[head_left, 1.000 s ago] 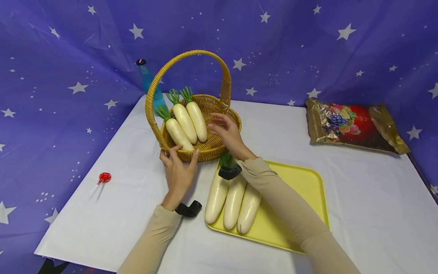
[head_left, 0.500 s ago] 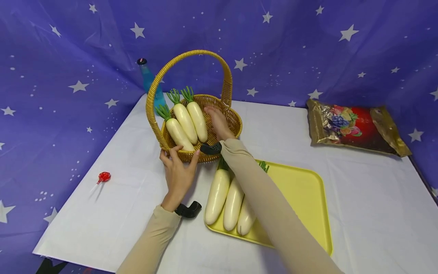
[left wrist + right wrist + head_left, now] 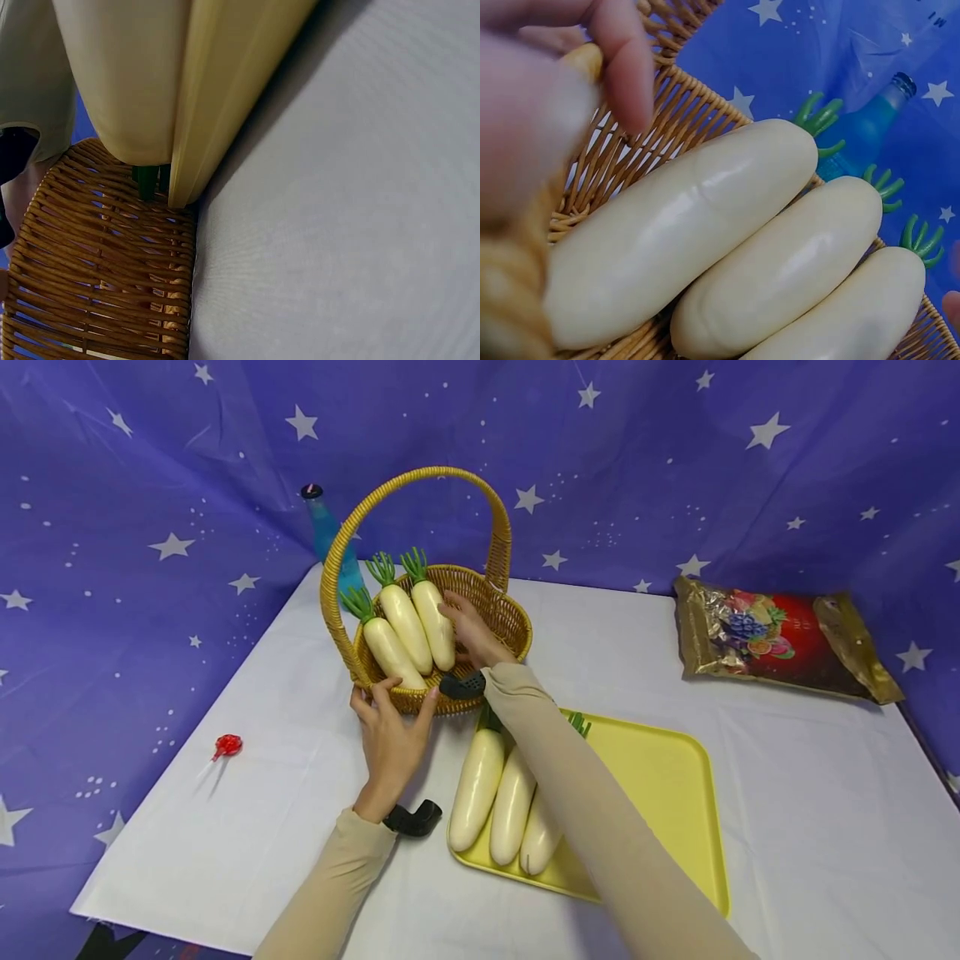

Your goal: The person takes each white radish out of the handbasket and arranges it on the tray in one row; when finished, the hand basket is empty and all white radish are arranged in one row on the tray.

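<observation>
A wicker basket (image 3: 442, 700) with a tall arched handle holds three white radishes with green tops: a left one (image 3: 392, 652), a middle one (image 3: 405, 625) and a right one (image 3: 435, 622). My left hand (image 3: 393, 743) grips the near rim, fingers and thumb at its edge. Inside the basket, my right hand (image 3: 474, 631) is beside the right radish, fingers loosely bent. The head view shows its fingertips at that radish's side; in the right wrist view a fingertip (image 3: 634, 105) appears apart from it. More white radishes (image 3: 477, 789) lie on a yellow tray (image 3: 663, 777), partly under my right forearm.
Behind the basket's left side stands a bottle of blue liquid (image 3: 324, 531). A red lollipop (image 3: 228, 746) lies on the left of the white table (image 3: 300, 760). At the back right is a gold and red packet (image 3: 780, 635) with fruit pictures.
My right hand has moved from over the basket's right side down into it, then its fingers shifted left toward the right radish. My left hand has stayed at the rim.
</observation>
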`<action>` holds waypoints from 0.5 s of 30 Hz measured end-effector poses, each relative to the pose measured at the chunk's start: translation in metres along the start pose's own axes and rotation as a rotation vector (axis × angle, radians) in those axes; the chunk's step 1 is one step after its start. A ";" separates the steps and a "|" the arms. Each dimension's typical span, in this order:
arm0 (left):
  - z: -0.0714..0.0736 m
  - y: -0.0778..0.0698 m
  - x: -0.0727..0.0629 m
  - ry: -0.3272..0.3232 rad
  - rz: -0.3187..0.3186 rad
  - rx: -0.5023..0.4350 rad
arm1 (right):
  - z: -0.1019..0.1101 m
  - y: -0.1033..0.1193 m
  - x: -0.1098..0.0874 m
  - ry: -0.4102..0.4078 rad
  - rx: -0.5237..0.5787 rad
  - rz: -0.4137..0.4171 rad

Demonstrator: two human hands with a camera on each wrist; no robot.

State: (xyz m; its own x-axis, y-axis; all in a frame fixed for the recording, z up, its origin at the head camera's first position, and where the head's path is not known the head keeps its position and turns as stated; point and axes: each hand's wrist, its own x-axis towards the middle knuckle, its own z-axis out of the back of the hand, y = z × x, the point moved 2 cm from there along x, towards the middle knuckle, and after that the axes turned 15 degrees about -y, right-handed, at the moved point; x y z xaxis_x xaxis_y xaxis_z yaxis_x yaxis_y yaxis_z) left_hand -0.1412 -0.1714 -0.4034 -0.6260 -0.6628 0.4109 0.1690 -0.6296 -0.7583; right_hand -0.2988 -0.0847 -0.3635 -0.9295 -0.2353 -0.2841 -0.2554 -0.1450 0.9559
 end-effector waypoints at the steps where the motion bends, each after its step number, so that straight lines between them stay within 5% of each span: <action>1: 0.000 0.000 0.000 0.002 0.002 0.004 | 0.000 0.000 -0.001 0.001 -0.023 0.016; 7: -0.001 0.001 0.000 0.008 0.000 0.008 | -0.001 -0.002 -0.004 0.009 -0.120 0.102; 15: -0.001 0.001 0.000 0.004 -0.006 0.006 | 0.000 -0.002 -0.002 0.033 -0.079 0.088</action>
State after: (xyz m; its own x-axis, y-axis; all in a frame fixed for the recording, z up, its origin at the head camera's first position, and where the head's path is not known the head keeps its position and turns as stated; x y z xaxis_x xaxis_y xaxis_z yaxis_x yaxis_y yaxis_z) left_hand -0.1420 -0.1716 -0.4041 -0.6303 -0.6575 0.4129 0.1698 -0.6357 -0.7530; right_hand -0.2961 -0.0835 -0.3644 -0.9379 -0.2813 -0.2031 -0.1506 -0.1974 0.9687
